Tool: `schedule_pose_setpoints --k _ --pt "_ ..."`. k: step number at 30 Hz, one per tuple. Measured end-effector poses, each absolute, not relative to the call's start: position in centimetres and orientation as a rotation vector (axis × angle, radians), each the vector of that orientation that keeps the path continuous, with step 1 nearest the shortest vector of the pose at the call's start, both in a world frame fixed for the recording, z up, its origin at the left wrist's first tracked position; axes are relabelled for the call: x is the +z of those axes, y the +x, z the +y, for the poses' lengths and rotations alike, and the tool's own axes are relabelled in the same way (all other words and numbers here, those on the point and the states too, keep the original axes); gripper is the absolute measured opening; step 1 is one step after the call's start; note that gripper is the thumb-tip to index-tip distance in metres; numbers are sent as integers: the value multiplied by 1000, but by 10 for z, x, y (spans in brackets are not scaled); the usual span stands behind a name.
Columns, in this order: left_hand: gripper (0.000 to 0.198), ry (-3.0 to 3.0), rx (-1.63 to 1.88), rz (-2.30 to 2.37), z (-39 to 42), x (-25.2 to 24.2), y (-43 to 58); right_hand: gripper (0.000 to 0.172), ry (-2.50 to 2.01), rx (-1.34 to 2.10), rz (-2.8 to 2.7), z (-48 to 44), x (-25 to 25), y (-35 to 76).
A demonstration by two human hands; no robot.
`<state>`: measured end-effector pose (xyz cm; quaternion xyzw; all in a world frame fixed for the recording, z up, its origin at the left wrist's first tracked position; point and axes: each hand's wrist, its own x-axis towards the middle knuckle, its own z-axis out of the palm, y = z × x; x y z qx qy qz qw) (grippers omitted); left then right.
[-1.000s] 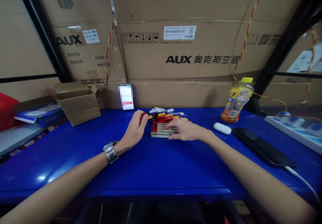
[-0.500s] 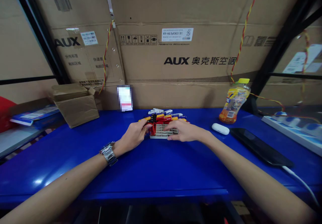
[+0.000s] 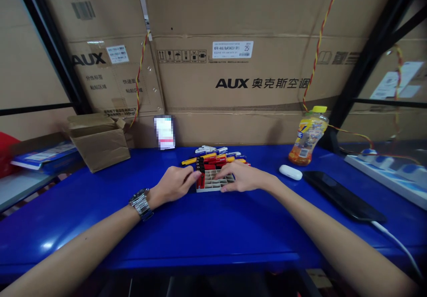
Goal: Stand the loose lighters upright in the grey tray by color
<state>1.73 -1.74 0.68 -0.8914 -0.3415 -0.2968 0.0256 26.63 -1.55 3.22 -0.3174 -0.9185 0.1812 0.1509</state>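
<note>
A pale tray (image 3: 211,189) with a grid of compartments lies on the blue table. Several slim red pieces with black tops (image 3: 200,165), resembling lighters, stand in its left column. My left hand (image 3: 173,183) is at the tray's left side, fingers curled and thumb tip against the nearest red piece; whatever is between the fingers is hidden. On the right, my right hand (image 3: 247,176) grips the tray, thumb at the front edge and fingertips over the compartments. Behind the tray lies a loose pile of similar red, yellow, blue and white pieces (image 3: 216,158).
At the right are a drink bottle (image 3: 307,136), a white earphone case (image 3: 291,172), a black phone (image 3: 343,195) on a cable and a power strip (image 3: 383,168). An open carton (image 3: 103,148) and a lit phone (image 3: 164,132) stand at the back left, before large cardboard boxes (image 3: 267,16).
My left hand has drawn slightly left and down from the red pieces, its grip on them no longer visible. My right hand keeps its hold on the tray. The view has shifted a little.
</note>
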Motion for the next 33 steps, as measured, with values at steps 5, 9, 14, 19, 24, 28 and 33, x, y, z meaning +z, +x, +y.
schedule_pose_setpoints --k 5,9,14,19,24,28,33 --pt "30 -2460 -1122 -1509 -1 3 10 34 -968 362 -2581 -16 34 265" --pt "25 -2447 -822 -1430 20 -11 3 40 -1113 138 -2410 -2 26 268" --pt "33 -2556 -560 -1478 31 -22 -1 19 -1138 9 -2330 8 18 266" --pt "29 -2588 -531 -1497 29 -20 0 22 -1186 -189 -2410 12 14 249" --pt "23 -2552 -710 -1455 23 -15 4 23 -1286 -193 -2502 26 17 230" --pt "17 -2631 -1004 -1348 13 -6 10 21 -1411 -36 -2629 41 25 217" --pt "42 -2813 -1196 -1322 0 1 14 15 -1369 -23 -2628 51 24 210"
